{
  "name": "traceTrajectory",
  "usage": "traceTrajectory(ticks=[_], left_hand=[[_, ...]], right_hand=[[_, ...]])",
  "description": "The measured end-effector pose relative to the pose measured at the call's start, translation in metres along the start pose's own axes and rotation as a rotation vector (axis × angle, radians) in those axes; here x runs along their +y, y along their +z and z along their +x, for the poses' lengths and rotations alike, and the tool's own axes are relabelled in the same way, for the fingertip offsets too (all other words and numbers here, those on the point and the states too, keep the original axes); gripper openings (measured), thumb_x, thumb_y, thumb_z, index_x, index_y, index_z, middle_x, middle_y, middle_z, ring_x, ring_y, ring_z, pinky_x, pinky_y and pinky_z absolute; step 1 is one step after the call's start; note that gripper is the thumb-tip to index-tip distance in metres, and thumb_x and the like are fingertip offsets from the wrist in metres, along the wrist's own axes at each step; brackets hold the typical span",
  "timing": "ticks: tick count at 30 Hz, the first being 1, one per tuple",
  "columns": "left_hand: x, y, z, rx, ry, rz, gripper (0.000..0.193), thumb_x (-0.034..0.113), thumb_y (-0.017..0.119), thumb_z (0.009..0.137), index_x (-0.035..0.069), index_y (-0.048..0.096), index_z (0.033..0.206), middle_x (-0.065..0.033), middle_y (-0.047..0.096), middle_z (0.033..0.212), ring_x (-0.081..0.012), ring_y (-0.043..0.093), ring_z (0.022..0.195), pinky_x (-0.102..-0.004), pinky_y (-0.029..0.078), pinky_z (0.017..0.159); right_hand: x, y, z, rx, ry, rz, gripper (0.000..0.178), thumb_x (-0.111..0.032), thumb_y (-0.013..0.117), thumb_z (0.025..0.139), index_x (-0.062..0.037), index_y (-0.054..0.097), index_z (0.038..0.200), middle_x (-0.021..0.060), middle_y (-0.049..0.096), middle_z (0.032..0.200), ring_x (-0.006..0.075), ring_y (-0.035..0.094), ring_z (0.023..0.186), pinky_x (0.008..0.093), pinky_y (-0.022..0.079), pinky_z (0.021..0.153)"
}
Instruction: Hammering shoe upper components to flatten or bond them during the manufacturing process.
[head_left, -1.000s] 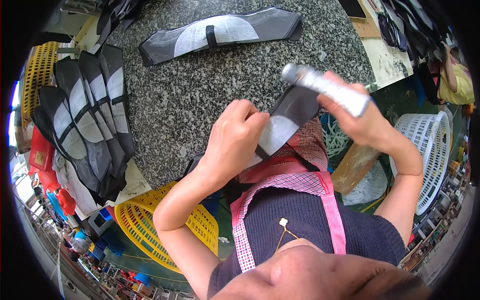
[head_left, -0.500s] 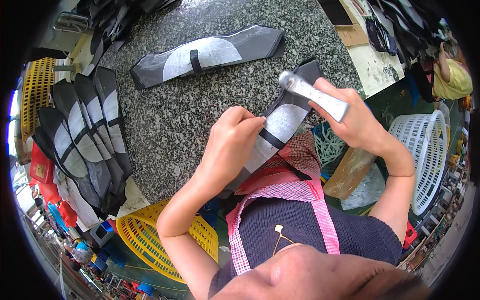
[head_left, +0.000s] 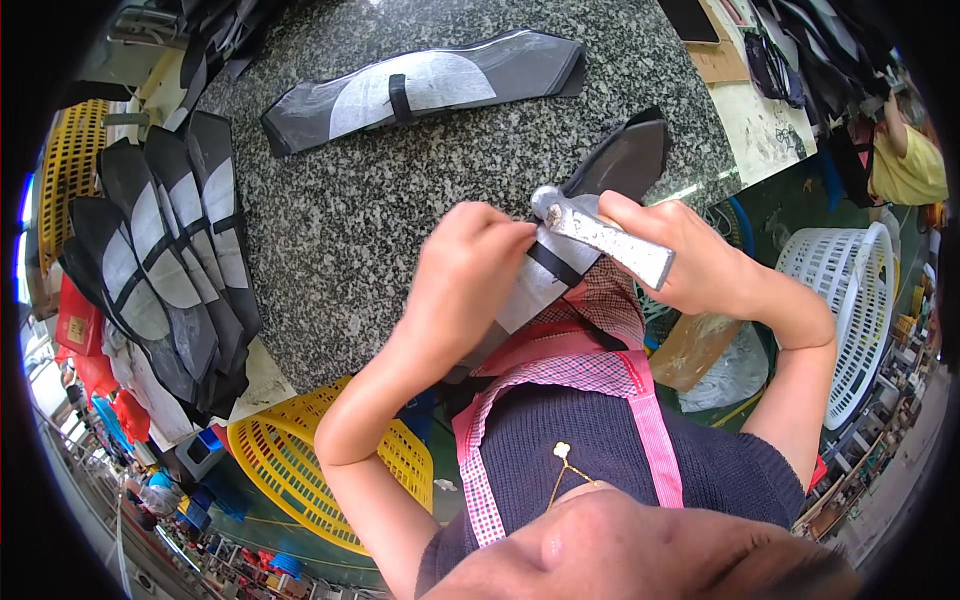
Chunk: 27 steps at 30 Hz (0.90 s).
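Note:
My right hand (head_left: pixel 705 258) grips a metal hammer (head_left: pixel 612 240), its round face over the upper edge of a grey-and-white leather-like piece (head_left: pixel 622 160). That piece lies slantwise on the speckled granite slab (head_left: pixel 330 230), along its near edge, with a black strap (head_left: pixel 553 263) across its middle. My left hand (head_left: pixel 462 280) is closed in a pinch at the same edge, its fingertips close beside the hammer face. Whether the hammer touches the piece I cannot tell. A similar strapped piece (head_left: pixel 440 82) rests farther back on the slab, apart from both hands.
Several like pieces (head_left: pixel 165 265) are fanned out at the left of the slab. A yellow basket (head_left: pixel 330 470) stands below left, a white basket (head_left: pixel 840 310) at the right. Dark pieces are heaped (head_left: pixel 830 60) at the far right. Another person in yellow (head_left: pixel 910 165) is beyond.
My right hand has brought the hammer down and to the left, close to my left fingertips. The left hand keeps pinching the edge.

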<state>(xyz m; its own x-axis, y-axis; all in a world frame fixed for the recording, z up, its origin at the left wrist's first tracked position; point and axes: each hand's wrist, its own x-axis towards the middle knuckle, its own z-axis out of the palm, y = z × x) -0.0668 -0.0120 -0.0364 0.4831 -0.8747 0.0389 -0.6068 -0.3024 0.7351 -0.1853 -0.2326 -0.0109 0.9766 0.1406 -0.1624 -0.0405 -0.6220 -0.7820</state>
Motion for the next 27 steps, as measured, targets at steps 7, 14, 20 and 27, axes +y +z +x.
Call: traceTrajectory(ticks=[7, 14, 20, 27], left_hand=[[0.001, 0.005, -0.019, 0.100, 0.004, 0.028, 0.015, 0.000, 0.074, 0.081, 0.000, 0.071, 0.096, -0.0119, 0.064, 0.087, -0.0280, 0.064, 0.081, -0.0381, 0.052, 0.071], [-0.008, 0.000, -0.032, 0.046, -0.144, -0.122, 0.022, -0.004, 0.072, 0.078, -0.001, 0.068, 0.099, -0.0114, 0.060, 0.089, -0.0289, 0.060, 0.081, -0.0371, 0.052, 0.069], [-0.001, 0.007, -0.041, 0.141, 0.180, 0.179, 0.019, -0.004, 0.070, 0.077, -0.002, 0.067, 0.096, -0.0113, 0.059, 0.087, -0.0292, 0.059, 0.079, -0.0381, 0.052, 0.068], [0.004, 0.002, -0.061, 0.085, 0.146, 0.273, 0.027, -0.002, 0.068, 0.074, -0.001, 0.066, 0.101, -0.0119, 0.061, 0.092, -0.0289, 0.059, 0.082, -0.0376, 0.051, 0.068]], right_hand=[[-0.025, -0.017, 0.010, 0.107, -0.067, -0.021, 0.019, -0.012, 0.060, 0.093, 0.0013, 0.056, 0.106, 0.0179, 0.059, 0.083, 0.0411, 0.066, 0.075, 0.0453, 0.051, 0.060], [-0.015, 0.002, 0.009, -0.090, 0.029, 0.002, 0.018, -0.010, 0.058, 0.090, 0.0003, 0.048, 0.100, 0.0231, 0.062, 0.073, 0.0462, 0.063, 0.072, 0.0507, 0.050, 0.061], [-0.032, 0.007, 0.000, -0.039, -0.014, 0.114, 0.023, -0.007, 0.060, 0.085, 0.0008, 0.051, 0.104, 0.0217, 0.062, 0.074, 0.0453, 0.064, 0.072, 0.0505, 0.051, 0.062], [-0.032, 0.008, 0.012, -0.132, 0.035, 0.016, 0.017, -0.008, 0.057, 0.089, 0.0002, 0.053, 0.102, 0.0206, 0.063, 0.084, 0.0416, 0.066, 0.077, 0.0509, 0.051, 0.063]])
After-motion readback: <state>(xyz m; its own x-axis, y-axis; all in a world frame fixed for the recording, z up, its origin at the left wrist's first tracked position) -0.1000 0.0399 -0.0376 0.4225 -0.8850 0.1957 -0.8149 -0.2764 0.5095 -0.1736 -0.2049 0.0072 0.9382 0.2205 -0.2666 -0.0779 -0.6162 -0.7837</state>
